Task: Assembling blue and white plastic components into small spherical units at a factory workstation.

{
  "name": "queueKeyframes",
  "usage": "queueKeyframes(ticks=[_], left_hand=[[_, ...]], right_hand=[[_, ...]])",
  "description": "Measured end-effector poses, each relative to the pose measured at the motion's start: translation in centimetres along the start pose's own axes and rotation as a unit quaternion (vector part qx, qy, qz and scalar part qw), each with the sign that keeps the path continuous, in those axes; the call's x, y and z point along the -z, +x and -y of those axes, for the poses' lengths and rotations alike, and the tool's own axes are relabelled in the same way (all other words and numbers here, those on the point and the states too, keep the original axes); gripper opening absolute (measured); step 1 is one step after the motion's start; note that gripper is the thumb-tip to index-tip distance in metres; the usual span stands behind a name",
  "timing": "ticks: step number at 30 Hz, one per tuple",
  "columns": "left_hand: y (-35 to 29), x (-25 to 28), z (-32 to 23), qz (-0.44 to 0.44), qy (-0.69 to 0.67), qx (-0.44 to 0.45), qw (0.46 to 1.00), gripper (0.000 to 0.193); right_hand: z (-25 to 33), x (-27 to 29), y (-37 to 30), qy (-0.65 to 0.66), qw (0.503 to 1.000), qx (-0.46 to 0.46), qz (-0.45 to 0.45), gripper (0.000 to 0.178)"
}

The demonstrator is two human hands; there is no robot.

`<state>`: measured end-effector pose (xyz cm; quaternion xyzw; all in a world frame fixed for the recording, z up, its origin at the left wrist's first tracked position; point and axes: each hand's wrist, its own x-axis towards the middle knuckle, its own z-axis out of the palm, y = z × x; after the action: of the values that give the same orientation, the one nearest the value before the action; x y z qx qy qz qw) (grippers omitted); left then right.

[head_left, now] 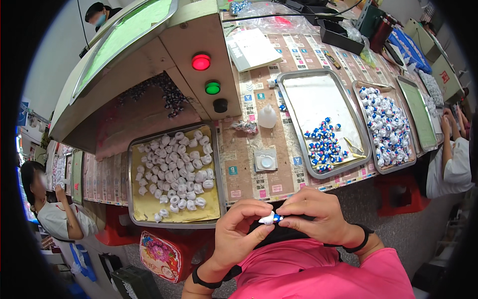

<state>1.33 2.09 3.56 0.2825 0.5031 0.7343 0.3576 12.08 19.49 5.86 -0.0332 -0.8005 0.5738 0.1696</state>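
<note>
Between my two hands, just off the table's front edge, is a small white plastic figure part (267, 219), pinched by the fingers of my left hand (242, 231). Against it sits a small blue-and-white piece (278, 218), which my right hand (318, 215) grips between thumb and fingers. The two pieces touch; whether they are joined I cannot tell. To the left, a metal tray (217, 164) lined with yellow paper carries many white hollow parts (174, 172). Ahead on the right, another metal tray (326, 92) holds a heap of small blue pieces (324, 144) and tweezers (354, 147).
A machine (201, 94) with red and green lights stands at the left. Near the middle are a white squeeze bottle (267, 116) and a small dish (266, 161). A tray of white-and-blue figures (386, 127) lies further right. People sit at both sides; a red stool (162, 254) stands below.
</note>
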Motion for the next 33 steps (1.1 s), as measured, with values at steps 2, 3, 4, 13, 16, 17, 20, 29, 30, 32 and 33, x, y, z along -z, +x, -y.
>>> queueKeyframes(ticks=[2,3,4,13,16,17,20,29,30,32,33], left_hand=[[0.0,-0.4,-0.2,-0.016,0.015,-0.002,1.0,0.036],[0.1,-0.4,-0.1,-0.014,0.014,-0.001,1.0,0.036],[0.1,-0.3,-0.1,-0.015,0.046,-0.02,0.999,0.035],[-0.2,-1.4,0.9,-0.052,0.115,-0.015,0.992,0.033],[-0.4,-1.0,2.1,0.029,0.163,0.037,0.986,0.052],[-0.1,-1.7,2.8,0.014,0.09,0.038,0.995,0.055],[1.0,-2.9,2.4,-0.003,0.0,0.064,0.998,0.059],[-0.6,-0.6,1.7,-0.124,0.095,0.118,0.981,0.042],[-0.6,-0.8,1.7,-0.132,0.085,0.124,0.98,0.041],[-0.5,-1.5,1.7,-0.13,0.081,0.114,0.982,0.04],[-0.5,-1.5,1.8,-0.123,0.077,0.112,0.983,0.04]], right_hand=[[0.0,0.2,-0.2,-0.061,0.997,0.05,-0.011,0.026],[0.0,0.2,-0.2,-0.062,0.997,0.049,-0.013,0.026],[-0.1,0.3,-0.3,-0.08,0.993,0.082,-0.019,0.025],[-1.0,1.4,-1.0,-0.001,0.992,0.124,-0.013,0.016],[-1.5,3.2,-1.9,0.059,0.997,0.057,0.007,0.014],[-1.5,4.1,-2.2,0.094,0.995,-0.004,0.028,0.014],[-2.2,7.6,-3.5,0.063,0.994,-0.078,-0.033,0.011],[-9.9,24.2,-8.4,-0.444,0.751,-0.106,-0.477,0.024],[-10.5,24.9,-8.4,-0.55,0.712,-0.054,-0.434,0.032],[-11.7,25.3,-8.5,-0.51,0.755,-0.09,-0.402,0.055],[-11.9,25.2,-8.0,-0.54,0.755,-0.121,-0.351,0.062]])
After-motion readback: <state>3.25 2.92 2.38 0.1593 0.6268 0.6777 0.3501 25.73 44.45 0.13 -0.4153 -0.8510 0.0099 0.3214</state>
